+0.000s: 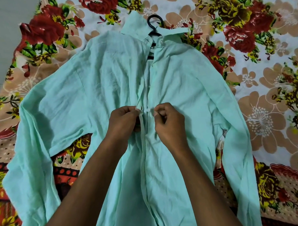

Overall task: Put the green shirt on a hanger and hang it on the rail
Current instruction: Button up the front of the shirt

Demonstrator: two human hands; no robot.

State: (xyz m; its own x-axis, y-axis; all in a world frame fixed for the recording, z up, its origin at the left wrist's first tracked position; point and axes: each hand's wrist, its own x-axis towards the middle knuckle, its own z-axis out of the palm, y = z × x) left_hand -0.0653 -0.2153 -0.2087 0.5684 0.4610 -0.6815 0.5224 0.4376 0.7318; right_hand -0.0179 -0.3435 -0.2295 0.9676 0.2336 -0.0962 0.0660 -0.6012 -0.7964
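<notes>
The pale green shirt (186,86) lies spread face up on a flowered bedsheet, sleeves out to both sides, collar at the far end. A black hanger (153,24) sits inside it; only its hook and a bit of its neck show at the collar. My left hand (123,118) pinches the left edge of the front placket at mid-chest. Just to its right, my right hand (168,121) pinches the right front edge. The two edges are a small gap apart between my fingers. The rail is not in view.
The flowered bedsheet (263,63) covers the bed all around the shirt. At the far left lies the bed's edge with pale floor (1,42) beyond it.
</notes>
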